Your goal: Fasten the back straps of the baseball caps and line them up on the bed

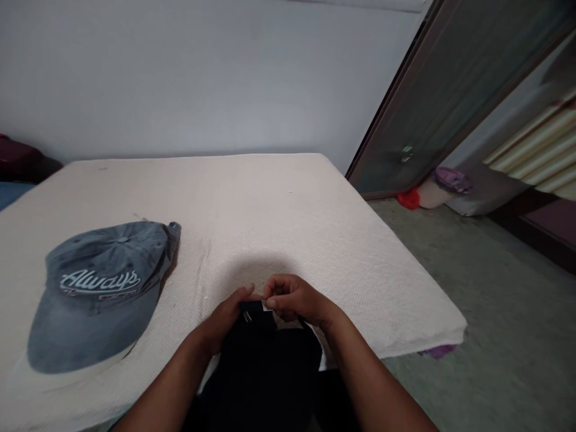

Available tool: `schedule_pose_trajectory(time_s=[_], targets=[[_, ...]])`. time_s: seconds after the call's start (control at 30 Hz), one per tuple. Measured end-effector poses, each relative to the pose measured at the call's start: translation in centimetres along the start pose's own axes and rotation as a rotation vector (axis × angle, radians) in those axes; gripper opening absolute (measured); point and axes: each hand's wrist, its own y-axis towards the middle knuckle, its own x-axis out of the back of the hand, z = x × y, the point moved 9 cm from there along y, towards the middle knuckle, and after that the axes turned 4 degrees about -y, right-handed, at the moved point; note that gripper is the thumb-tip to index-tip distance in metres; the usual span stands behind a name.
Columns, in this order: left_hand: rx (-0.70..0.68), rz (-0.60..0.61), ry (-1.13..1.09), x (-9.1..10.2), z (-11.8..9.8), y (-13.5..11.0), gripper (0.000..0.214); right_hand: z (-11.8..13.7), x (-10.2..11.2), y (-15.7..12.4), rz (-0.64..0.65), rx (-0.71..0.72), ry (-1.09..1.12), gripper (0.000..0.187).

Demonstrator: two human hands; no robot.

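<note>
The right hand (297, 298) pinches one end of a small black strap (257, 313) between thumb and finger. The left hand (225, 318) holds the other end, with some fingers hidden. The strap is on a black cap (270, 375), up by the near edge of a pale bed (288, 204). Left of it, a blue-gray cap (103, 264) saying "Always" lies on the bed.

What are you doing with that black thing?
A person is holding a black cloth item, perhaps a cap, over the near edge of a bed. The left hand grips its top edge, while the right hand pinches beside it. A gray-blue cap marked "Always" lies on the bed to the left.
</note>
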Motion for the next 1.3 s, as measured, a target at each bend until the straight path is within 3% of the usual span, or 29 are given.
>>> schedule_pose_trajectory(time_s=[0.1,0.2,0.47,0.67,0.87,1.17,1.3], targets=[[0.059,0.060,-0.041,-0.5,0.6,0.0,0.043,-0.4,-0.2,0.0,0.024,-0.026,0.057,0.018],[0.050,0.034,-0.001,-0.3,0.4,0.0,0.029,-0.7,-0.2,0.0,0.034,-0.028,0.126,0.020],[-0.002,0.055,0.011,-0.4,0.0,0.0,0.028,-0.7,-0.3,0.3,0.038,0.007,0.203,0.018],[0.025,0.092,-0.178,-1.1,1.0,0.1,0.028,-0.7,-1.0,0.3,0.094,0.027,0.279,0.015],[0.006,0.125,-0.280,-1.3,1.6,0.4,0.031,-0.5,-0.9,0.4,0.045,0.047,0.245,0.015],[0.024,0.082,-0.335,-1.4,1.4,-0.2,0.033,-0.6,-1.2,0.4,0.092,0.059,0.260,0.021],[0.016,0.041,-0.335,-1.1,1.3,-0.2,0.028,-0.4,-0.7,0.6,0.052,0.084,0.229,0.021]])
